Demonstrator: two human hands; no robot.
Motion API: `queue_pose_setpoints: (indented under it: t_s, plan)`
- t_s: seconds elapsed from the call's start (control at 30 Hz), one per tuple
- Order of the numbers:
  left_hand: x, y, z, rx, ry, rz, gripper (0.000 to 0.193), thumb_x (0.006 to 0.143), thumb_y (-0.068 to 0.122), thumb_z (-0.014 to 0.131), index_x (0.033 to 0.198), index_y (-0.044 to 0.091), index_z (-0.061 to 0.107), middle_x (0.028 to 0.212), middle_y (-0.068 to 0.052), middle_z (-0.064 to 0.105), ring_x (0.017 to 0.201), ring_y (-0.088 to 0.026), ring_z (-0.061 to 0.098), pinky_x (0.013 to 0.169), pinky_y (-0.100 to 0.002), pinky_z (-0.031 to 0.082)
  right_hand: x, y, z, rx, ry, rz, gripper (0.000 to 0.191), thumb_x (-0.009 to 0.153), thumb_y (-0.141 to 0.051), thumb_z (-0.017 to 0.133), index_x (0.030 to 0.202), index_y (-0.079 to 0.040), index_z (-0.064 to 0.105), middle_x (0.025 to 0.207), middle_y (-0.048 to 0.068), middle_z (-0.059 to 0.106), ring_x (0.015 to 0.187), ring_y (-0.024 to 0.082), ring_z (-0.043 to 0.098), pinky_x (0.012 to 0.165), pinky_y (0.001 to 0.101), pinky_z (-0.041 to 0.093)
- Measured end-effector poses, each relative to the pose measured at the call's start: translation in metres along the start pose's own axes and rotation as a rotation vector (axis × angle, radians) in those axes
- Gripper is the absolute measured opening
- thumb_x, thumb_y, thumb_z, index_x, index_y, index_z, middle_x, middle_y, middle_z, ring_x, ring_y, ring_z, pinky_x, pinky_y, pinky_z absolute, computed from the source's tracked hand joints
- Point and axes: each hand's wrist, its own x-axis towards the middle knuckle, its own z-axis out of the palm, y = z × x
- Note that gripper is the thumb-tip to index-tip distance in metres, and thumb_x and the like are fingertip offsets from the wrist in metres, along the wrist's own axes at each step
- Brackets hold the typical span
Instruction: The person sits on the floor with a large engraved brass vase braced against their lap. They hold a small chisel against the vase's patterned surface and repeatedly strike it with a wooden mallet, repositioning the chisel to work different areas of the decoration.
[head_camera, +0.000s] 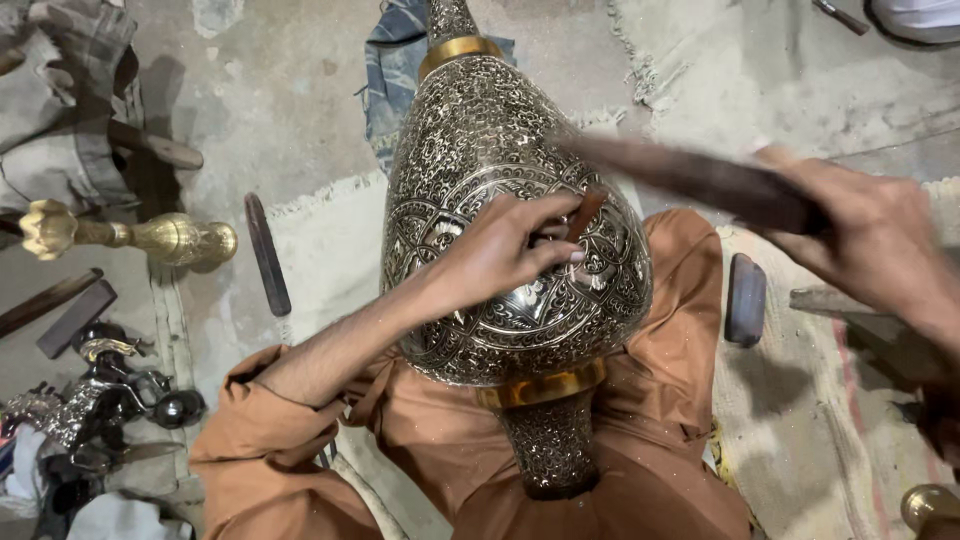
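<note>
Head view: left hand (500, 250) on engraved vase (470, 140)

One head-worn camera looks steeply down, close over the lap (floor fills the edges).

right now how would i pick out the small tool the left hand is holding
Find the big engraved silver vase lying across the person's lap. On its bulging belly rests the left hand, its fingers pinching a short reddish-brown chisel. Unlike the long blurred dark hammer in the right hand, it is stubby and its tip touches the vase.
</note>
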Motion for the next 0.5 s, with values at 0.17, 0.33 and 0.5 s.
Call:
queue_pose_setpoints:
  t_s: [0.17, 0.33, 0.5]
  plan:
    - [0.005, -0.002, -0.003, -0.005, -0.006, 0.085, 0.038, 0.098, 0.019, 0.072, 0.130, 0.002, 0.061, 0.078, -0.008, 0.077, 0.044, -0.008, 0.054, 0.039, -0.027, 0.037, -0.014, 0.008, 0.019, 0.346, 0.161, 0.058, 0.066, 0.088, -0.028, 0.079, 0.143, -0.002, 0.055, 0.106, 0.022, 0.072, 0.090, 0.031, 0.074, 0.074, 0.0417, 0.062]
    - [0.008, -0.004, -0.005, -0.009, -0.059, 0.051, 0.035, 0.097, 0.014, 0.073, 0.129, 0.004, 0.063, 0.086, -0.008, 0.079, 0.043, -0.014, 0.057, 0.037, -0.032, 0.042, -0.029, 0.021, 0.041, 0.508, 0.044, 0.336, 0.079, 0.089, -0.034, 0.082, 0.153, -0.002, 0.049, 0.122, 0.026, 0.070, 0.108, 0.035, 0.072, 0.089, 0.0463, 0.061]
    - [0.013, -0.003, -0.007, -0.034, -0.068, 0.176, 0.039, 0.097, 0.014, 0.075, 0.132, 0.004, 0.062, 0.092, -0.007, 0.080, 0.066, -0.011, 0.074, 0.050, -0.028, 0.053, -0.036, 0.026, 0.046, 0.208, 0.110, 0.057, 0.090, 0.080, -0.037, 0.083, 0.149, 0.003, 0.041, 0.123, 0.030, 0.067, 0.114, 0.041, 0.067, 0.111, 0.0686, 0.038]
